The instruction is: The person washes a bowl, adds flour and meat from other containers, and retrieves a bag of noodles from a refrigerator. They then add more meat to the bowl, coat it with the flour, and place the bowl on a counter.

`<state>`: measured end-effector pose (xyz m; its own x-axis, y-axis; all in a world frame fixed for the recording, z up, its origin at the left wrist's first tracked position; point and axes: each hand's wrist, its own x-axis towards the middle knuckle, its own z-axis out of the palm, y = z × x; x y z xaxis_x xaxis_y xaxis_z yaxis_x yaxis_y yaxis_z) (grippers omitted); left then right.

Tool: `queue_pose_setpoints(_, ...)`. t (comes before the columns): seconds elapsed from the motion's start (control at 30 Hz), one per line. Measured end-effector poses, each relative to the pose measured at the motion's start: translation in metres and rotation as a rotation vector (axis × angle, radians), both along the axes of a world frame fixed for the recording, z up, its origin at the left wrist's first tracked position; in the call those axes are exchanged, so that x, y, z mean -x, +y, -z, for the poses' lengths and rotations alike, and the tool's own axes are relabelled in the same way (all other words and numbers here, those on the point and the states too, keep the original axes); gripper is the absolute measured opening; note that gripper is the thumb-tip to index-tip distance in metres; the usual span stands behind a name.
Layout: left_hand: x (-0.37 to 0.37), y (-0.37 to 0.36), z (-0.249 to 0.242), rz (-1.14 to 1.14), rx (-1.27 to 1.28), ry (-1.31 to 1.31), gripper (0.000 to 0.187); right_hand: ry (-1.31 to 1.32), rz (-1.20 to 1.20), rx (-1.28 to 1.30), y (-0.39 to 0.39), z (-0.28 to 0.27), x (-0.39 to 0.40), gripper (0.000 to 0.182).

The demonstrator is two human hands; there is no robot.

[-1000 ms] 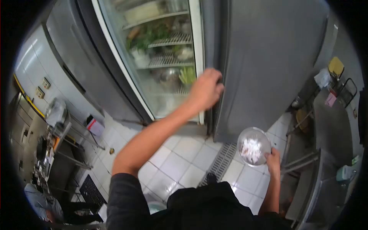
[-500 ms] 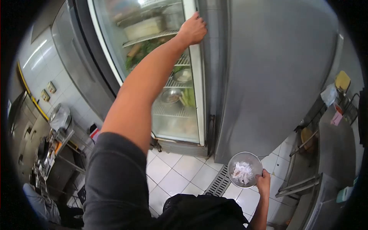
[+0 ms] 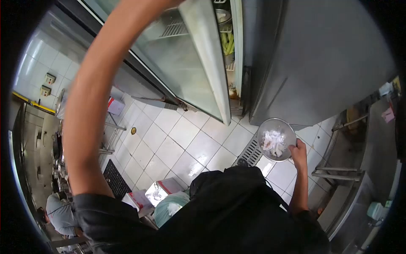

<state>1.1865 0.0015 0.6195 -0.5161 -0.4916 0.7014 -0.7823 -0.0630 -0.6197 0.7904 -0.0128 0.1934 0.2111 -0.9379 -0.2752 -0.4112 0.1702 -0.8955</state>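
Observation:
My right hand grips the rim of a round metal bowl, fingers closed on its right side. In the bowl lie white, ragged food pieces whose kind I cannot make out. My left arm reaches up across the glass fridge door, and the hand is cut off by the top edge. The door stands ajar, with a gap along its right side. Through this gap show long green vegetables and, above them, a metal bowl on the shelves.
A tall grey steel cabinet stands right of the fridge. A floor drain grate lies below the held bowl. Boxes and a green bag sit near my body. Another person is at lower left; a steel counter stands right.
The fridge door has swung from closed to ajar, towards me. My left hand has gone from the door's edge up out of view. The bowl stays in my right hand.

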Motion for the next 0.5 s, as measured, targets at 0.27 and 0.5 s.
queue_pose_setpoints(0.27, 0.084, 0.222, 0.217, 0.22, 0.463, 1.442, 0.045, -0.038, -0.162, 0.203, -0.02, 0.057, 0.02, 0.025)
queue_pose_setpoints(0.5, 0.106, 0.302, 0.248, 0.198, 0.913, 1.772, 0.071, -0.121, -0.182, 0.071, -0.013, 0.033, 0.013, 0.024)
